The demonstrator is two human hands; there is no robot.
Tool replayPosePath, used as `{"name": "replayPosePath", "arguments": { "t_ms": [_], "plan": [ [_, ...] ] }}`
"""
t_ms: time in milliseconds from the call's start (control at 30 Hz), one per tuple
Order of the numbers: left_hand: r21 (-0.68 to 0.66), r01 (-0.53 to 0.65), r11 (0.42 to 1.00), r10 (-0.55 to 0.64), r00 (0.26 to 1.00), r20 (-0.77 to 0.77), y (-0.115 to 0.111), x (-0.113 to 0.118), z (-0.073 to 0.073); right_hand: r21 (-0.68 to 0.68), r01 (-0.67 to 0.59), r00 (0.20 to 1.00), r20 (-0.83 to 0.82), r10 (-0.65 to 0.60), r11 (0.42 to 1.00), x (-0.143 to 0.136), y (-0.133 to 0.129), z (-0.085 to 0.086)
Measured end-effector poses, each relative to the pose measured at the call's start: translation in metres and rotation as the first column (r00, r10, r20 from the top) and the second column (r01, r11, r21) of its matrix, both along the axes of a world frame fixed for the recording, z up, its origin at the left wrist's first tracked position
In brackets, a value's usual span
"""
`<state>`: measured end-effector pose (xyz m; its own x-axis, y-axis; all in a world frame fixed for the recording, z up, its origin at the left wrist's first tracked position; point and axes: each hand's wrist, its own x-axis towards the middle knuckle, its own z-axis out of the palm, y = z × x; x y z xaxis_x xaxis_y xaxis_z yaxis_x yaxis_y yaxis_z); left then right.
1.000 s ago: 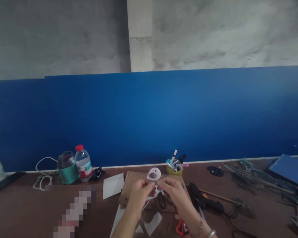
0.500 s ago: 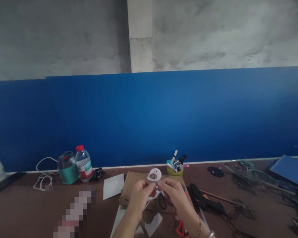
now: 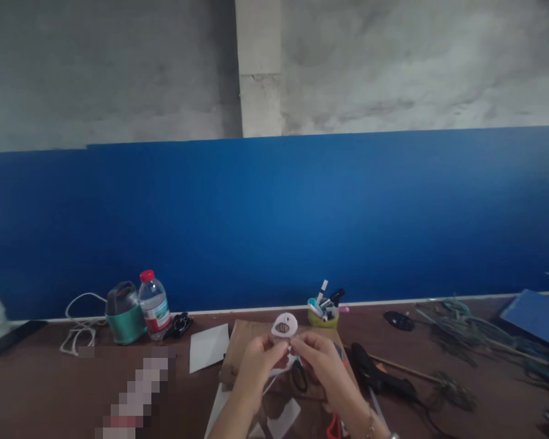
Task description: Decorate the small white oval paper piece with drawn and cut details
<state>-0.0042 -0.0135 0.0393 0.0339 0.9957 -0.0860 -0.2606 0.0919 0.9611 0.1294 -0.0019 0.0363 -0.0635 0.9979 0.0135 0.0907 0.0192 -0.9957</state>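
A white paper cutout [image 3: 285,321] with a small dark eye and a striped dark oval drawn on it stands upright above my fingertips. My left hand [image 3: 263,360] pinches its lower part from the left between thumb and fingers. From the right, my right hand [image 3: 318,360] pinches the same lower edge, its fingertips almost touching the left thumb. The fingers hide the bottom of the cutout. Below the hands are a black loop [image 3: 299,376], white paper scraps [image 3: 287,417] and a red-orange handle [image 3: 333,427], partly covered by my right wrist.
Brown cardboard [image 3: 240,338] lies under the hands. Behind it stands a yellow-green cup [image 3: 322,319] of markers. A black glue gun [image 3: 382,375] rests at the right, near tangled cords [image 3: 462,326]. Leftward are a white sheet [image 3: 209,347], a water bottle [image 3: 155,308] and a teal container [image 3: 125,323].
The fingertips of my two hands have come slightly closer together below the cutout. The whole view has shifted a little; the things on the table stay in place.
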Motion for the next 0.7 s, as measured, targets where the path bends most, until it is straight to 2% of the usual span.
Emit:
{"name": "replayPosePath", "arguments": {
  "t_ms": [233, 333, 467, 567, 700],
  "plan": [
    [0.002, -0.001, 1.0, 0.001, 1.0, 0.014, 0.003, -0.004, -0.002, 0.041, 0.001, 0.999, 0.035, -0.002, 0.999, 0.003, 0.004, 0.004],
    [0.019, -0.083, 0.996, 0.083, 0.997, 0.003, 0.006, -0.005, -0.003, 0.085, -0.008, 0.999, 0.044, 0.004, 0.996, 0.005, 0.007, 0.001],
    [0.111, -0.195, 0.975, 0.201, 0.979, -0.044, 0.009, -0.007, 0.0, 0.11, -0.033, 0.998, 0.051, 0.028, 0.993, 0.009, 0.013, -0.004],
    [0.099, -0.142, 0.985, 0.144, 0.989, -0.02, 0.011, -0.008, -0.002, 0.04, -0.05, 0.999, 0.019, 0.049, 0.998, 0.01, 0.013, -0.007],
    [0.063, -0.089, 0.994, 0.085, 0.995, 0.055, 0.014, -0.003, -0.011, -0.107, -0.066, 0.988, -0.145, 0.05, 0.992, 0.006, 0.008, -0.005]
  ]
}}
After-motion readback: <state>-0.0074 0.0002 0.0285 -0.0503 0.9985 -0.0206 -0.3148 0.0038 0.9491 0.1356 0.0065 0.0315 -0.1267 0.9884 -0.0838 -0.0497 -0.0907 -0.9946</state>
